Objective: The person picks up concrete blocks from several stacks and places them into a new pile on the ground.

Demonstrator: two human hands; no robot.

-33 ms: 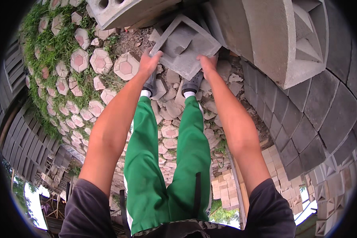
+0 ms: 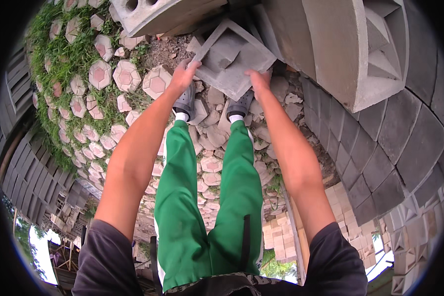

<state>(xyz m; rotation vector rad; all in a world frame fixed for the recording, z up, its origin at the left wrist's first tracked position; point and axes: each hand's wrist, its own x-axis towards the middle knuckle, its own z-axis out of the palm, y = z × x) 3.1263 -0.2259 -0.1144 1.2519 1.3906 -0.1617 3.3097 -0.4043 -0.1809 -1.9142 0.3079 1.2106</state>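
A square grey concrete block (image 2: 237,69) with a raised rim and a recessed, angled relief inside is held at its near sides, one corner pointing toward me. My left hand (image 2: 184,75) grips its left side, thumb on the rim and the other fingers mostly hidden. On its right side, my right hand (image 2: 259,80) has the thumb on the rim and the remaining fingers out of sight beneath or behind. The block is just beyond my grey clogs (image 2: 184,102). Whether its underside rests on anything is hidden.
A large concrete block with round holes (image 2: 155,17) stands at the far left. Tall patterned blocks (image 2: 340,54) rise at the right, beside stacked dark grey blocks (image 2: 380,143). Broken rubble (image 2: 217,133) lies underfoot; hexagonal pavers (image 2: 100,74) sit in grass leftward.
My left elbow has swung slightly outward to the left. Both hands keep their hold, and the block has barely shifted.
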